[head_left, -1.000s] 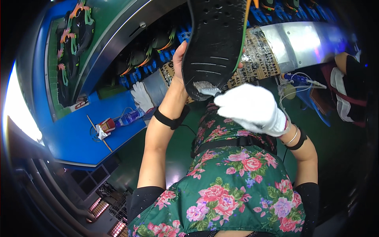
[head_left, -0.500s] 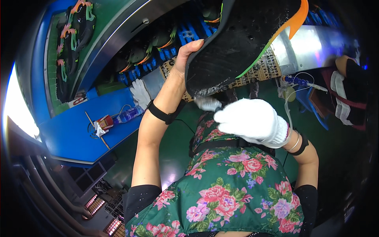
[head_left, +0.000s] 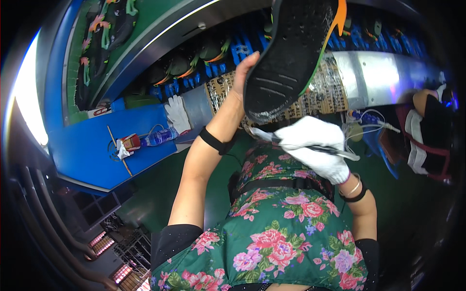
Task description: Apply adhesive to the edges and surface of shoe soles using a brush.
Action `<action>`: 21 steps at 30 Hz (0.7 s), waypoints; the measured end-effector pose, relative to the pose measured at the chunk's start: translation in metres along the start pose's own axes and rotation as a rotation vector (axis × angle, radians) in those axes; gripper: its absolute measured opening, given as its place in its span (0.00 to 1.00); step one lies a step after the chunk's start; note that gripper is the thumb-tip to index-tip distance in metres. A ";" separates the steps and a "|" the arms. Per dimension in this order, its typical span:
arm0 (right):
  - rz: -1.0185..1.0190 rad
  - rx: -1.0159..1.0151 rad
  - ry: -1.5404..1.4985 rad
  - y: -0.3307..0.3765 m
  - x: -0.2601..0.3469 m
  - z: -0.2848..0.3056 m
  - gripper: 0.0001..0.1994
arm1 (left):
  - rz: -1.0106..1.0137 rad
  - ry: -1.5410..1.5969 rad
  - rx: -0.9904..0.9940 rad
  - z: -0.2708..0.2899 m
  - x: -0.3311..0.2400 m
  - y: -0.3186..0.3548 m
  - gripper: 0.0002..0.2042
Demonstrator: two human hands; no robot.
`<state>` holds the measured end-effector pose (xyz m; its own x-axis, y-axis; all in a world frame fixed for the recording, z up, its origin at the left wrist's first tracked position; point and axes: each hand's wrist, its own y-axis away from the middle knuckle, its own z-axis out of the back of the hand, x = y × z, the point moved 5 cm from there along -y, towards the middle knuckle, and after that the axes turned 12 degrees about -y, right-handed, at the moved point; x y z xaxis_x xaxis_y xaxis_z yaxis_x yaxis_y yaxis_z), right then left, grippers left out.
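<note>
My bare left hand [head_left: 246, 69] grips the edge of a black shoe sole [head_left: 286, 60] with a green and orange rim. The sole is tilted up, its broad face toward me, with small holes, slot-like lines and wet-looking shiny patches near its lower end. My right hand [head_left: 313, 145], in a white knit glove, is closed round the dark handle of a brush. The pale bristles of the brush [head_left: 262, 134] sit just below the sole's lower end, apart from it. A thin tube runs from the handle's back end by the glove.
A metal conveyor edge [head_left: 374, 77] wrapped partly in printed tape [head_left: 320, 92] crosses ahead; behind it, blue racks [head_left: 241, 51] carry similar shoe parts. On the blue side table [head_left: 87, 155] are a white glove [head_left: 178, 114], a bottle [head_left: 158, 137] and a red cup [head_left: 130, 142]. Another person's arm [head_left: 424, 100] shows at right.
The sole has moved away from me and now shows more of its length. My right hand has turned, so the brush handle shows; the bristles remain near the sole's lower end.
</note>
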<state>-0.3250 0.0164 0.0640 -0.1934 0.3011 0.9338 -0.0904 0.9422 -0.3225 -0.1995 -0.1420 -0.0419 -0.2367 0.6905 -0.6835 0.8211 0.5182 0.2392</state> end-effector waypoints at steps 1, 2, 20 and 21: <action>0.012 -0.008 -0.014 0.000 -0.002 0.011 0.09 | -0.007 0.013 0.003 -0.006 0.002 0.003 0.52; -0.012 -0.076 0.033 -0.002 -0.003 0.021 0.09 | 0.005 0.088 0.002 -0.011 0.007 0.006 0.50; 0.069 -0.485 -0.265 0.008 0.025 0.090 0.08 | -0.355 0.121 0.325 -0.067 -0.057 0.070 0.65; 0.045 -0.635 -0.393 0.017 0.017 0.100 0.09 | -0.423 0.058 0.375 -0.071 -0.082 0.076 0.66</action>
<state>-0.4276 0.0226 0.0585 -0.5292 0.3792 0.7590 0.4842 0.8696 -0.0969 -0.1544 -0.1231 0.0811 -0.6043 0.4941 -0.6251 0.7745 0.5484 -0.3153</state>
